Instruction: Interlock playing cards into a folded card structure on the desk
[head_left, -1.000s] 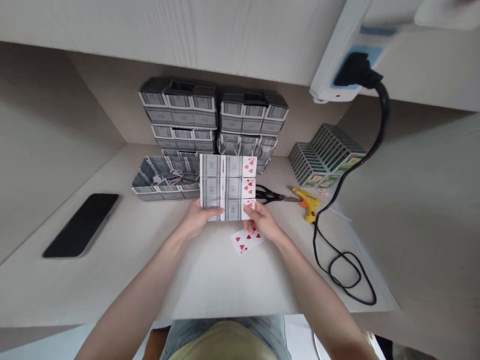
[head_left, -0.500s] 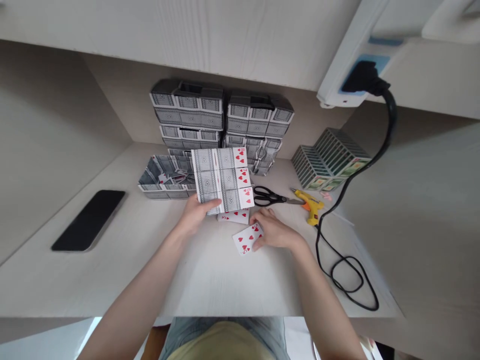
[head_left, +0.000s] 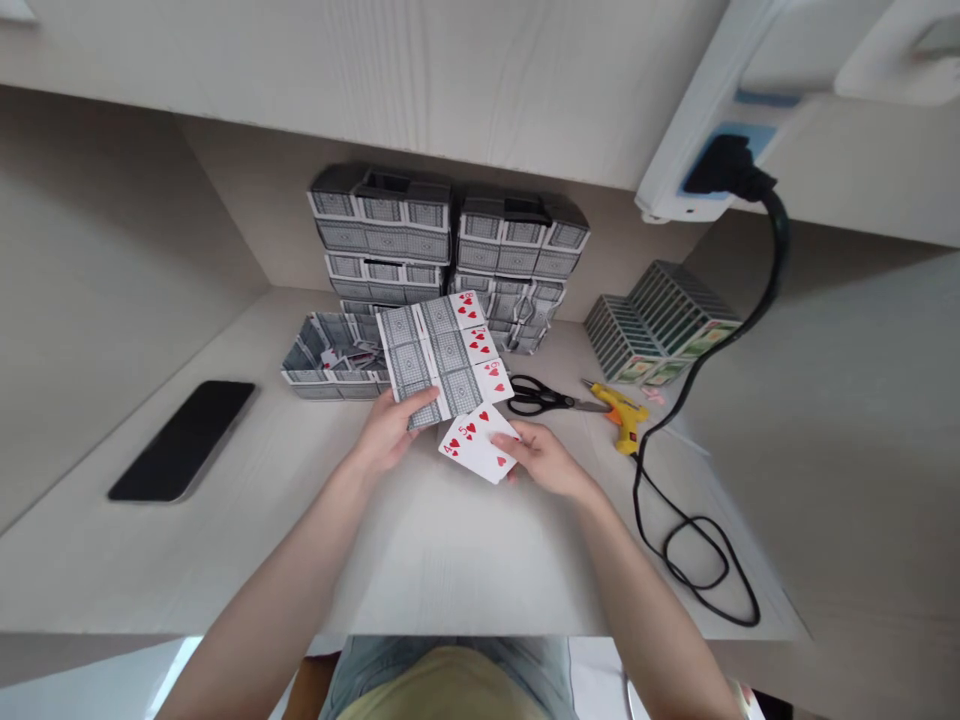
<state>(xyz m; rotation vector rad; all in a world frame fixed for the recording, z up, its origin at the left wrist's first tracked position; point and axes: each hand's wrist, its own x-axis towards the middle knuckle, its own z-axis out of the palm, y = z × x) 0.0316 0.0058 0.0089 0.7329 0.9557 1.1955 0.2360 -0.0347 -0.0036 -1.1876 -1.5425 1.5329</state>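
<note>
The left hand [head_left: 384, 432] has a panel of joined playing cards [head_left: 444, 365] by its lower left corner, thumb laid over the front and the other fingers curled behind. The panel reaches up and to the right from that hand, tilted, mostly patterned backs, with strips of heart faces along its right edge. The right hand [head_left: 551, 462] is nearly closed, pinching some loose heart cards [head_left: 480, 445] between a thumb on top and fingers underneath. These cards stick out to the left of the right hand, just below the panel's lower right corner and between the two hands.

Corner numbers 4 and 5 show on the loose cards, but their overlap makes the full count impossible to tell. The fingers behind the panel are mostly hidden, as are the right fingertips under the cards. Whether the loose cards touch the panel is unclear. The panel covers the right end of the open card box [head_left: 336, 378] and the lower parts of the stacked card boxes [head_left: 390, 240] behind. The scissors [head_left: 541, 397] lie just right of the panel. The power strip [head_left: 679, 150] is cut off at the top edge.
</note>
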